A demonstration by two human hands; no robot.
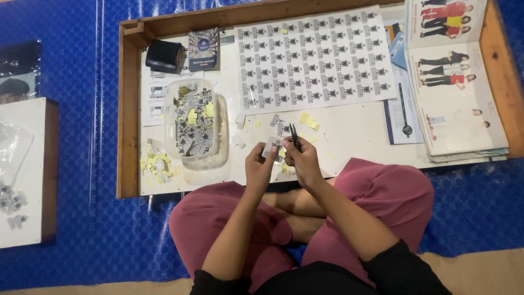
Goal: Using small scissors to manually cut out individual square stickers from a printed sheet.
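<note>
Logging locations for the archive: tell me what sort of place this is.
Probably a home or small-workshop floor station for cutting labels: a low wooden tray table on blue matting, a printed label sheet, a tub of cut pieces.

We see a low table point(129, 109) with a raw, matt wooden rim and a smooth white top. A printed sticker sheet point(316, 57) of slightly glossy paper lies toward its far edge. The clear plastic tub point(195, 117) near the left edge is shiny and holds paper scraps. The scissors point(294, 136) look like dark metal. The catalogues point(456, 87) at the right edge are glossy paper. The black pouch point(165, 55) in the far left corner looks matt. The blue floor sheet point(82, 164) is glossy, textured plastic. The trousers point(382, 191) are matt maroon cloth.
</note>
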